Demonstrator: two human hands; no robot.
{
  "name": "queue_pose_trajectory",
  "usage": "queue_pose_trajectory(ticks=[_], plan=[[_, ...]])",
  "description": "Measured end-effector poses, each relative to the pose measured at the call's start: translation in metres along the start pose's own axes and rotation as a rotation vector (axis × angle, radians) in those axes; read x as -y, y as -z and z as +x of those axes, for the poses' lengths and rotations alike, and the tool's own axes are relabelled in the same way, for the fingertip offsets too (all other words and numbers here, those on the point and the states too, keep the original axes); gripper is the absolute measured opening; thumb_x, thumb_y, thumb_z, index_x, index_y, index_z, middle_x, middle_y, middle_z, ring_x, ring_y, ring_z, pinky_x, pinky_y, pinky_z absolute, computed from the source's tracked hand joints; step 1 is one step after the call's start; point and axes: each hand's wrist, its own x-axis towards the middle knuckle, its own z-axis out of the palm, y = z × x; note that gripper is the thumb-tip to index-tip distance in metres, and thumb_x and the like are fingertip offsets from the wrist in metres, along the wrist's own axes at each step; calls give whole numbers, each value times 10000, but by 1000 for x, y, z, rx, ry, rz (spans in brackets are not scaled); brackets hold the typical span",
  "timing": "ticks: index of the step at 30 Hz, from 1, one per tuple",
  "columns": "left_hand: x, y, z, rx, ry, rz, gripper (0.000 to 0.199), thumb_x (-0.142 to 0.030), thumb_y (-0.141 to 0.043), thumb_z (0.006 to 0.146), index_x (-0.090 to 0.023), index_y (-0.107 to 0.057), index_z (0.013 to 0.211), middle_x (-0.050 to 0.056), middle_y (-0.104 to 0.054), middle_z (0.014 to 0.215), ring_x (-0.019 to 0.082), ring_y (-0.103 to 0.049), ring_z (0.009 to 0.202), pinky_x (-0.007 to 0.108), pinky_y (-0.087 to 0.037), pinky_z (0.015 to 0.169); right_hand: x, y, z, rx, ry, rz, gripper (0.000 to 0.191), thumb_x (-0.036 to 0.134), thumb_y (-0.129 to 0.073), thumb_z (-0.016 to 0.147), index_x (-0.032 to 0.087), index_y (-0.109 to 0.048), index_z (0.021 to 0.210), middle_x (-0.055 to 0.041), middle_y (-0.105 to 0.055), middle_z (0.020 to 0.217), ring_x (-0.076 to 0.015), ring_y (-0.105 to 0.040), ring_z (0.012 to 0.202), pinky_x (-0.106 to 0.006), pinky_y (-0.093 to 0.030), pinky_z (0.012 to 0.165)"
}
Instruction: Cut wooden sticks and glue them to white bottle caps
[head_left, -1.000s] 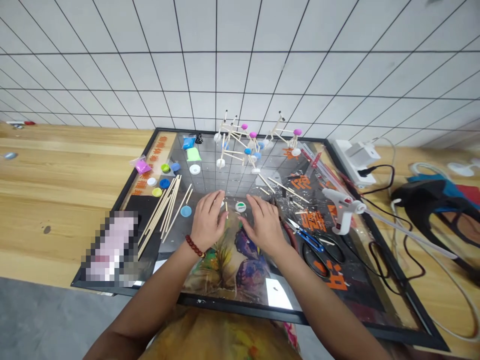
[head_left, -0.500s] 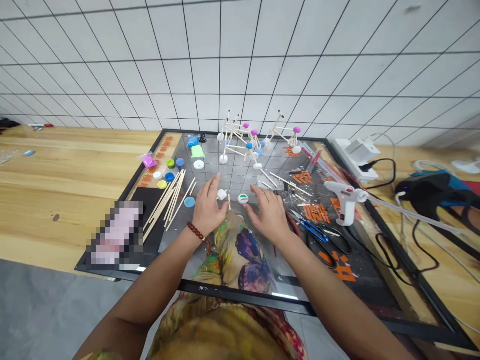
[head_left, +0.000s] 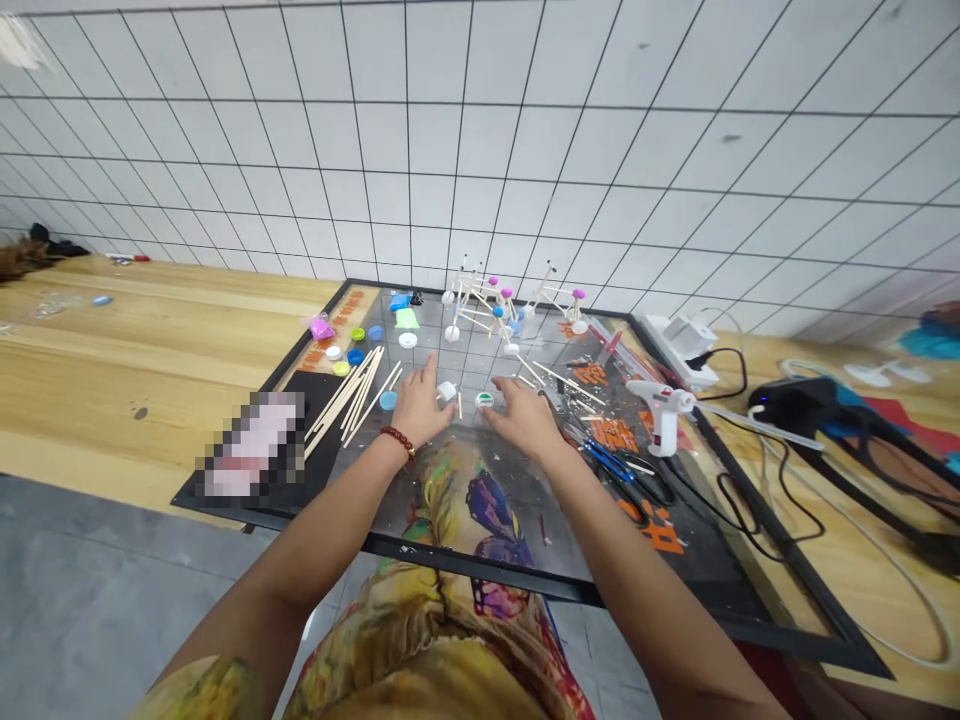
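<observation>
My left hand (head_left: pixel 424 406) rests palm down on the glass panel, its fingers stretched out and holding nothing. Just beside its thumb sits a small white cap-like piece (head_left: pixel 446 391), with a short wooden stick (head_left: pixel 460 405) close by. My right hand (head_left: pixel 527 418) lies opposite with thumb and fingers apart. Between them, at the thumb tip, is a round white lid with a green label (head_left: pixel 484 400); whether the thumb touches it I cannot tell. Beyond both hands stand joined stick frames (head_left: pixel 480 318) with white, blue and pink round pieces.
Wooden sticks (head_left: pixel 345 405) and coloured caps (head_left: pixel 355 356) lie to the left, near a blue round lid (head_left: pixel 388 400). On the right are a white glue gun (head_left: pixel 663 415), blue-and-black cutting tools (head_left: pixel 619 465), loose sticks (head_left: pixel 562 385) and a power strip (head_left: pixel 679 350) with cables.
The camera view has shifted, so the panel appears lower and tilted differently. Both hands keep nearly the same place around the white piece and the labelled lid.
</observation>
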Motion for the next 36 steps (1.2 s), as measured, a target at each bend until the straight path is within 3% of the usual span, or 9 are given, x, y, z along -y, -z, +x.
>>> queue_pose_trajectory(ticks=[4, 9, 14, 18, 24, 31, 36], plan=[[-3, 0, -2, 52, 15, 25, 939, -244, -755, 806, -96, -272, 1597, 192, -668, 1339, 377, -588, 1282, 506, -460, 1110, 7, -10, 2, -16, -36, -41, 586, 406, -623, 946, 157, -543, 1470, -156, -634, 1430, -346, -587, 1297, -460, -455, 1037], [-4, -2, -3, 100, 41, 49, 880, -250, -692, 862, -84, -248, 1603, 170, -694, 1318, 353, -594, 1282, 498, -440, 1120, 3, -28, -3, -101, 15, -99, 473, 379, -525, 996, 169, -597, 1414, -152, -642, 1418, -351, -584, 1256, -464, -446, 1007], [-2, -5, -2, 78, 15, 40, 815, -209, -651, 873, -128, -288, 1599, 144, -721, 1261, 340, -623, 1234, 499, -459, 1096, 2, -36, -9, -243, 185, -87, 461, 312, -528, 983, 158, -603, 1411, -174, -633, 1417, -344, -580, 1213, -471, -414, 984], [4, -9, -2, 29, -14, -28, 815, -158, -623, 846, -124, -304, 1595, 147, -725, 1229, 339, -653, 1174, 494, -494, 1048, 2, -41, -12, -316, 307, -18, 354, 390, -553, 988, 185, -711, 1229, -149, -702, 1224, -312, -598, 1100, -430, -390, 927], [11, -12, 0, -35, -62, -96, 896, -103, -610, 791, -143, -258, 1614, 128, -712, 1204, 290, -680, 1108, 435, -535, 983, 3, -43, -9, -259, 265, -4, 317, 484, -607, 963, 211, -757, 1019, -113, -703, 1048, -289, -596, 1020, -395, -360, 871], [7, -9, -1, 18, -84, -18, 861, -131, -623, 768, -131, -333, 1579, 139, -691, 1218, 329, -646, 1183, 497, -495, 1057, 6, -35, -8, -163, 185, -63, 239, 348, -597, 962, 233, -780, 1064, -111, -718, 1077, -295, -618, 1040, -404, -361, 876], [5, -9, 0, 18, -55, -2, 883, -191, -692, 757, -134, -347, 1568, 160, -679, 1292, 361, -632, 1224, 534, -472, 1090, 7, -37, -4, -203, 192, -66, 303, 429, -599, 965, 230, -777, 1109, -128, -725, 1122, -302, -617, 1043, -408, -368, 866]])
